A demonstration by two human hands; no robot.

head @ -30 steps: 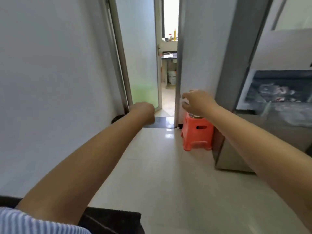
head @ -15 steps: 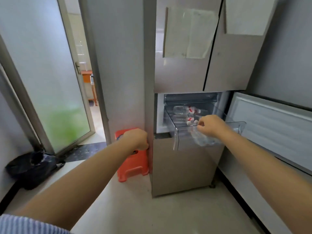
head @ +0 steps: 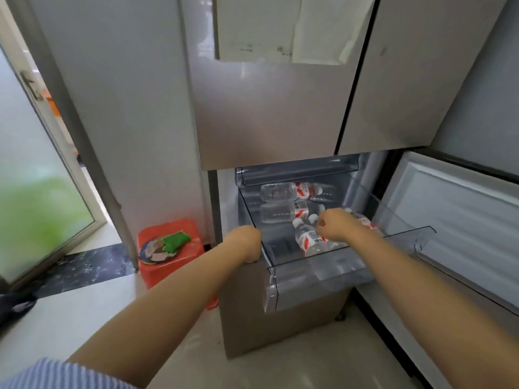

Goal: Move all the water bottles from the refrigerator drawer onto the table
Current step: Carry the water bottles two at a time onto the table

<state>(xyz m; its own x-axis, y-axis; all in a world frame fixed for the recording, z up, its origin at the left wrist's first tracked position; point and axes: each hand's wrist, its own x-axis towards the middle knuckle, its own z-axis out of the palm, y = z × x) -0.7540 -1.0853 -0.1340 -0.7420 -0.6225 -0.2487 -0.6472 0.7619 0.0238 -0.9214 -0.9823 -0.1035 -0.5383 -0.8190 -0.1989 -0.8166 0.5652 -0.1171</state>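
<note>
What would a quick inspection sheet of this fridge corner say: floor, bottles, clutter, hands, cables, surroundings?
Surface: pale tiled floor; no table in view.
Job's things: clear refrigerator drawer pulled out; at least four water bottles lie inside, one at the back, one behind the hand, one near the front, and a fourth partly hidden.
Clutter: orange plastic stool beside the fridge, a green object on top.
Hands: left hand, fingers curled, by the drawer's left corner; right hand reaches over the bottles, grip unclear.
Cables: nothing seen.
Surroundings: frosted glass door at left, open fridge door at right.
</note>
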